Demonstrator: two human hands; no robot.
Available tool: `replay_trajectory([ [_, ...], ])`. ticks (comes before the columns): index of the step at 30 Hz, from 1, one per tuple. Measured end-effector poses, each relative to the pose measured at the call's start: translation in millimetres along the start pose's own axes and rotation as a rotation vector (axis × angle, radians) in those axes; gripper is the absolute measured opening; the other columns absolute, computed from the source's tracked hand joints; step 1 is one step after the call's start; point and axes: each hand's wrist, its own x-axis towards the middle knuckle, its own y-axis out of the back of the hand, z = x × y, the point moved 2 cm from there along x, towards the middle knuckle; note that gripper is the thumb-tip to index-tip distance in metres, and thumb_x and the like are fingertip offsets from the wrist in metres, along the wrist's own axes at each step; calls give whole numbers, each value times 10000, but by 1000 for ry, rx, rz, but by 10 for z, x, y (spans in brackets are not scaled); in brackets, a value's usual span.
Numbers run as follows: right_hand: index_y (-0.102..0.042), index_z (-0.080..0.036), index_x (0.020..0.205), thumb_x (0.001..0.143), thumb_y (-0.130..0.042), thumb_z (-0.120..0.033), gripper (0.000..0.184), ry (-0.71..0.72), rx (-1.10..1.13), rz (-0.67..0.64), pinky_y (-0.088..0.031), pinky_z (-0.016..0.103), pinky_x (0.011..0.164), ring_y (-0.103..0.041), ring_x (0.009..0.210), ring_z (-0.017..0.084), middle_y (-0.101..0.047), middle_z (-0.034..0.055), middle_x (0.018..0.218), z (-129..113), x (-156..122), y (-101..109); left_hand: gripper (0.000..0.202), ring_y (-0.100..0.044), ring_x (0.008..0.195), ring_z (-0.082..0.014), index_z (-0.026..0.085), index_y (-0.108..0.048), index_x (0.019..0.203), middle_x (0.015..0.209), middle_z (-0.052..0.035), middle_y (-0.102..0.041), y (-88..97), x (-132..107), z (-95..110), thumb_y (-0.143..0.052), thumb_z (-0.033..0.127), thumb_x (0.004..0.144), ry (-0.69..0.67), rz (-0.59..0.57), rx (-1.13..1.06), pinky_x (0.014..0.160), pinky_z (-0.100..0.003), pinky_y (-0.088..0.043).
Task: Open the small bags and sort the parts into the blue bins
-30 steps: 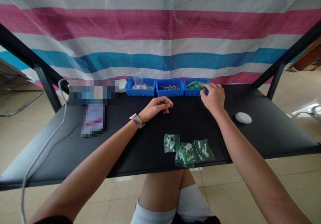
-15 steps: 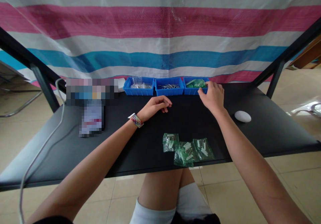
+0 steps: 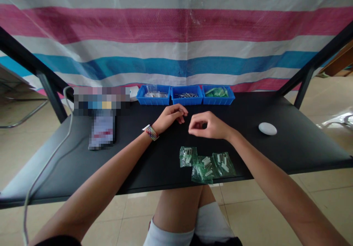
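Note:
My left hand (image 3: 171, 117) rests on the black table (image 3: 289, 143) with its fingers curled under; a woven band is on the wrist. My right hand (image 3: 207, 126) hovers just right of it, thumb and fingers pinched together, and I cannot make out anything between them. Near the table's front edge, below my right hand, lie three small green bags (image 3: 204, 163) of white cylindrical parts. At the back stand three blue bins in a row: the left bin (image 3: 153, 99) holds clear bags, the middle bin (image 3: 186, 100) metal pins, the right bin (image 3: 219, 100) green bags.
A white oval object (image 3: 267, 128) lies to the right of my right hand. Blurred flat items (image 3: 102, 130) lie on the left part of the table. A white cable (image 3: 46, 163) trails over the left edge. A striped tarp (image 3: 176, 43) hangs behind the table.
My right hand has left the right blue bin and come back toward me to the table's middle, fingers now pinched. My left hand has stayed in place.

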Motion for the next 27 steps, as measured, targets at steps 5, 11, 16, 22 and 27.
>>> replay_trajectory([
  [5,-822,-212,1002,803,-947,-351,273,33,-187,-265,-451,295,711,-651,806,175,-704,16,904,-99,0,-293,139,-717,686,-121,137,-712,998,973,-53,-707,-14,2,10,-680,245,917,17,63,-36,632,-241,-599],
  [11,-776,-193,868,835,-819,-115,95,69,-104,-276,-474,291,751,-630,833,169,-700,24,935,-83,3,-332,142,-716,689,-120,136,-715,997,959,-54,-706,-30,-8,36,-688,250,917,17,72,-14,630,-234,-593],
  [16,-680,-199,809,863,-802,-240,139,-64,198,-29,-464,289,665,-577,689,148,-658,-11,770,50,83,-324,222,-706,684,-127,144,-725,1000,953,-50,-713,-8,1,4,-754,341,902,22,65,-56,641,-248,-597],
  [22,-636,-231,814,786,-883,-522,383,-230,449,493,-480,290,594,-586,671,163,-629,-18,726,290,159,-188,522,-688,715,-156,142,-726,960,869,-73,-720,-6,9,0,-667,661,969,50,71,-165,627,-248,-570],
  [27,-635,-240,849,756,-890,-509,382,-275,528,679,-548,291,639,-600,706,149,-633,-21,787,390,143,-118,393,-701,693,-152,150,-678,941,824,-33,-706,-27,2,21,-860,491,870,37,-11,-40,639,-258,-583],
])
